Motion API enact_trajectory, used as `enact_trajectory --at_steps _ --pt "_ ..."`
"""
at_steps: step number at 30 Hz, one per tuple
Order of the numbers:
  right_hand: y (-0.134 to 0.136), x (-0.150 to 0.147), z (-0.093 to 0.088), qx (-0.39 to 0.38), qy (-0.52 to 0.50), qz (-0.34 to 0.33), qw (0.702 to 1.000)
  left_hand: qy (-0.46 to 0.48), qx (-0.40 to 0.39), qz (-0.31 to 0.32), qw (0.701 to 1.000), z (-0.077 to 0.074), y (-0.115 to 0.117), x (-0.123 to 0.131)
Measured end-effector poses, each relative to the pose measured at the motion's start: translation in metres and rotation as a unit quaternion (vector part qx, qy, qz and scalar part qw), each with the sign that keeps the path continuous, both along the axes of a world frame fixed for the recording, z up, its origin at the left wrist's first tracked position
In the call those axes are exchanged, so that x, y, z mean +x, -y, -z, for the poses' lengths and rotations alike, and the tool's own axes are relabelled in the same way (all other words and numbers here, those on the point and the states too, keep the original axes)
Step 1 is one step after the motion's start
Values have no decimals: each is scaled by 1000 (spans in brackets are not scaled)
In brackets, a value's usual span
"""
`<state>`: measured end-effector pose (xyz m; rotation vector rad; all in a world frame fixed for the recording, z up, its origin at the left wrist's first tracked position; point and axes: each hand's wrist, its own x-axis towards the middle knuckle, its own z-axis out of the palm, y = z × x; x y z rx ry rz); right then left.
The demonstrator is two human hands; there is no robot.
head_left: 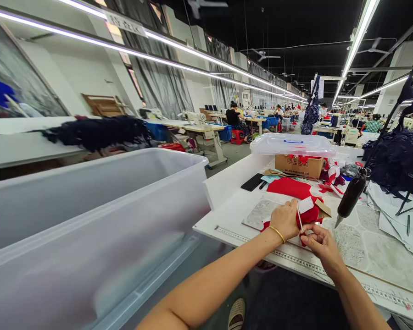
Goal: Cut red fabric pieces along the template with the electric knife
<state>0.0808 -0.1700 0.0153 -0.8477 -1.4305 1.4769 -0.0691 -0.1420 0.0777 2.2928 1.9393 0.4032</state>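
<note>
My left hand [285,220], with a yellow bangle at the wrist, is closed around a rolled bundle of red fabric [309,215] near the table's front edge. A pale narrow band [299,216] runs round the bundle beside my left fingers. At the band's lower end, the fingers of my right hand [319,240] are pinched together on it. On the bundle lie a white paper slip [305,205] and a brown cardboard piece [322,207]. More red fabric [289,187] lies flat just behind. My left palm and part of the bundle's underside are hidden.
A dark pointed hand tool [351,195] hangs right of my hands. Behind stand a cardboard box [298,167] and a clear plastic lid [292,144]. A black phone [252,182] lies left. A large plastic bin [151,201] stands beside the table. A measuring tape [296,258] lines the front edge.
</note>
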Motion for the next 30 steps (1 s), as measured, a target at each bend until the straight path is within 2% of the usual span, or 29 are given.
enact_trajectory --at_steps 4,7,12,14,18,20,24,30 --pt "2 -19 -2 -40 -91 16 995 -58 34 -27 997 4 -11 8" --pt "0 -29 -11 -68 -186 -4 980 -86 71 -43 993 11 -18 12" --pt "-15 -21 -29 -71 -301 6 951 -116 146 -35 982 21 -26 10" --pt "-20 -12 -35 -84 -365 -1 927 -126 177 -23 976 23 -28 8" --pt "-31 5 -41 -144 -505 -64 848 -142 223 -3 964 31 -32 9" --pt "-39 9 -42 -154 -531 -77 830 -148 237 9 960 36 -35 11" --pt "-60 12 -41 -159 -543 -79 821 -157 254 38 954 42 -39 13" --pt "-74 25 -44 -164 -563 -74 807 -149 245 62 956 35 -40 8"
